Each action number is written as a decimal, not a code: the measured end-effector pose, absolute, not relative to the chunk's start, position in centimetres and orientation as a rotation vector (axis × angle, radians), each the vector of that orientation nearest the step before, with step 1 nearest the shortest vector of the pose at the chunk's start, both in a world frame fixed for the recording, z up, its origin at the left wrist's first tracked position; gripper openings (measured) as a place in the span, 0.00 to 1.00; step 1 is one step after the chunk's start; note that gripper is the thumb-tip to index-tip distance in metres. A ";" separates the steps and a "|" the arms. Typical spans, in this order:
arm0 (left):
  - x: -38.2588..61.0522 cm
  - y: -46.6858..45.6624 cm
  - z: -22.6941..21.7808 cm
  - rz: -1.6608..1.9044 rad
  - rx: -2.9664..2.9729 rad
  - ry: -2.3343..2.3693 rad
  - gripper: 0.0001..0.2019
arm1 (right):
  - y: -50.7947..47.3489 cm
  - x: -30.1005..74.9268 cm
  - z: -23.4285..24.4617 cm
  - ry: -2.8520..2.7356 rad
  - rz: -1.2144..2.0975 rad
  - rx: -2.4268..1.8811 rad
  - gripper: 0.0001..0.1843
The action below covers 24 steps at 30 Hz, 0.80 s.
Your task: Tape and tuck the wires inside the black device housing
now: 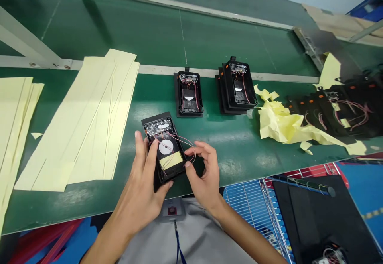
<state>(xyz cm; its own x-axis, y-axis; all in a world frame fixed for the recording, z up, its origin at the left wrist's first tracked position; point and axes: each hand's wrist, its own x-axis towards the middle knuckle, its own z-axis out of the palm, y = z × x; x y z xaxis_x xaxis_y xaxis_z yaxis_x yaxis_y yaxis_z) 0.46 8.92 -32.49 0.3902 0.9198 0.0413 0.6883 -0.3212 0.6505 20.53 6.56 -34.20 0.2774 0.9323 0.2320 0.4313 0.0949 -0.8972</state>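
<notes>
My left hand (143,180) grips an open black plastic case (163,178) from its left side and near end, with fingertips reaching over the rim. Inside the case are a circuit board (158,127) at the far end, a white disc (166,147) and a pale yellow paper strip (171,160). Thin pink and dark wires (187,139) loop out over its right edge. At that edge, my right hand (205,174) has thumb and forefinger closed around the wires; whether the fingertips also touch the case is hard to see.
Behind stand another open case (190,96) and a stack of cases (237,86). Yellow paper sheets (89,124) lie at left. Crumpled yellow paper (278,122) and more black cases with wires (344,108) lie at right. A wire rack (248,200) sits below the green bench's (233,136) front edge.
</notes>
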 end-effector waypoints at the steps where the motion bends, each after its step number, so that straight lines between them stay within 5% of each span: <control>1: 0.5 9.0 -32.6 0.563 2.110 1.370 0.54 | 6.5 20.7 -34.3 -1.309 0.612 -1.496 0.28; 19: 1.0 9.1 -33.3 0.517 2.301 1.386 0.52 | 6.4 21.4 -34.5 -1.233 0.700 -1.409 0.16; 24: 1.1 9.2 -33.1 0.539 2.313 1.357 0.50 | 6.7 20.8 -34.0 -1.318 0.671 -1.527 0.30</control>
